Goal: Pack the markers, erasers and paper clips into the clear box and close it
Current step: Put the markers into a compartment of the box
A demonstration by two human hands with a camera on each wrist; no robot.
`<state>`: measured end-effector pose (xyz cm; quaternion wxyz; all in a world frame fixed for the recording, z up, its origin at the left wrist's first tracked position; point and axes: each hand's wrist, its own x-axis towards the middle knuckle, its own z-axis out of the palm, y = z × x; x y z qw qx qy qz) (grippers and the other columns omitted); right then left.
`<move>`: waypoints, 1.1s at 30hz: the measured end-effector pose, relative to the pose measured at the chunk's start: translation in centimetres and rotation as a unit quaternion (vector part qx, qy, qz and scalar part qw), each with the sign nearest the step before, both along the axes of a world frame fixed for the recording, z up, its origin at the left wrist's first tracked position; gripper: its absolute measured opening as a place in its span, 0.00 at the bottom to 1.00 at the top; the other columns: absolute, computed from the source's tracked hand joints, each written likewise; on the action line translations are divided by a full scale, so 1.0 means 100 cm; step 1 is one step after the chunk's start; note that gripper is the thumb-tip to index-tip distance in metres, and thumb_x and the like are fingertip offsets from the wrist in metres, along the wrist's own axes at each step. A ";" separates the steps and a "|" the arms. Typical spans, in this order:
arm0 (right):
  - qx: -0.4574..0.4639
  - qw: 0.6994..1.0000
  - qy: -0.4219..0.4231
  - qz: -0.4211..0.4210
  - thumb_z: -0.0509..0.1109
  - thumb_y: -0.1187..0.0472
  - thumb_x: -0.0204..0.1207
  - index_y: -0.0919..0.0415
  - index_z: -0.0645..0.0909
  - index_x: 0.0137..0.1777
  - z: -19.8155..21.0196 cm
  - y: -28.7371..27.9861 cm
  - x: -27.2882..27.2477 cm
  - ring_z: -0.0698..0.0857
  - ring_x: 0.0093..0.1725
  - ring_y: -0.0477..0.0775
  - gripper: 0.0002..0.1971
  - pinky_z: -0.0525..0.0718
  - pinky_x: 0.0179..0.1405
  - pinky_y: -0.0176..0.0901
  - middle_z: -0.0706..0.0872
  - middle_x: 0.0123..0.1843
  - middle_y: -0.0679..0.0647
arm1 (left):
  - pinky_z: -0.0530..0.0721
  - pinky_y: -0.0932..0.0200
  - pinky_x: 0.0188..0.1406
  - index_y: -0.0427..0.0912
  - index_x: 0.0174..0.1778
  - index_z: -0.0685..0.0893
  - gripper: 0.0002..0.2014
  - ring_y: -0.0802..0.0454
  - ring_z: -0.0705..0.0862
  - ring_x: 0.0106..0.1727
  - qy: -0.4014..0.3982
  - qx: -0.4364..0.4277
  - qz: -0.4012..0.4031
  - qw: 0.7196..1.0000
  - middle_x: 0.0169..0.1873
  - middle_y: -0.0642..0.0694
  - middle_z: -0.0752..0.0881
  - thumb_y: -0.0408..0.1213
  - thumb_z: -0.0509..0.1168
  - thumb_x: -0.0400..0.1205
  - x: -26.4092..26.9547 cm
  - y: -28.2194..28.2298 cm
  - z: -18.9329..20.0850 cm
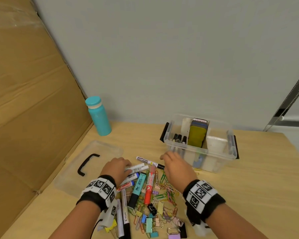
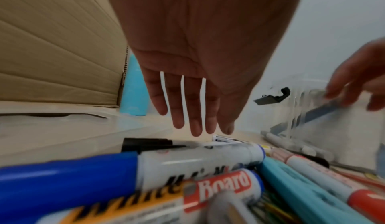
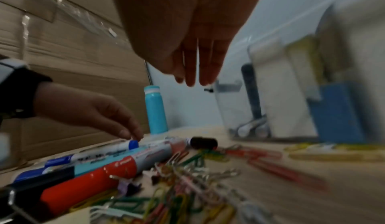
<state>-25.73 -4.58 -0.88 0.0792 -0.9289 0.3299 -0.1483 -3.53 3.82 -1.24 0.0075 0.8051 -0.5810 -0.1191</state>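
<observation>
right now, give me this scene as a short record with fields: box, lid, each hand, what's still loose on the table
clear box: open, on the table at right, already holding dark markers and erasers
lid: off, lying flat left of the pile
left hand: fingers straight, touching the white markers
right hand: open, empty, hovering in front of the box
loose: red marker, teal highlighter, paper clips
aside: teal bottle, upright by the cardboard
</observation>
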 end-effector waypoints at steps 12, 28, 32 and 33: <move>0.075 0.976 0.195 -0.058 0.61 0.67 0.79 0.61 0.71 0.68 -0.024 -0.020 0.037 0.75 0.66 0.59 0.18 0.78 0.60 0.51 0.75 0.65 0.58 | 0.74 0.52 0.61 0.52 0.62 0.77 0.15 0.46 0.80 0.59 -0.023 0.097 -0.037 0.994 0.59 0.48 0.80 0.47 0.66 0.79 0.010 -0.033 -0.011; 0.127 0.916 -0.377 -0.054 0.60 0.55 0.81 0.52 0.73 0.59 0.063 -0.008 -0.036 0.86 0.50 0.38 0.09 0.85 0.47 0.31 0.85 0.50 0.43 | 0.81 0.63 0.46 0.57 0.61 0.84 0.13 0.62 0.81 0.44 0.157 -0.184 -0.049 0.969 0.46 0.59 0.79 0.42 0.66 0.81 0.002 -0.001 0.002; 0.093 0.889 -0.434 -0.114 0.57 0.54 0.84 0.52 0.69 0.61 0.088 -0.038 -0.029 0.87 0.51 0.46 0.09 0.86 0.46 0.41 0.86 0.51 0.50 | 0.82 0.62 0.48 0.54 0.61 0.84 0.13 0.62 0.81 0.44 0.164 -0.220 -0.053 0.960 0.47 0.59 0.81 0.41 0.65 0.82 -0.003 0.001 0.008; 0.093 0.895 -0.413 -0.141 0.57 0.53 0.84 0.53 0.69 0.61 0.091 -0.048 -0.024 0.87 0.49 0.47 0.09 0.86 0.45 0.42 0.87 0.50 0.50 | 0.82 0.62 0.48 0.54 0.62 0.83 0.13 0.62 0.81 0.45 0.163 -0.222 -0.052 0.960 0.47 0.59 0.81 0.42 0.65 0.82 -0.003 0.001 0.009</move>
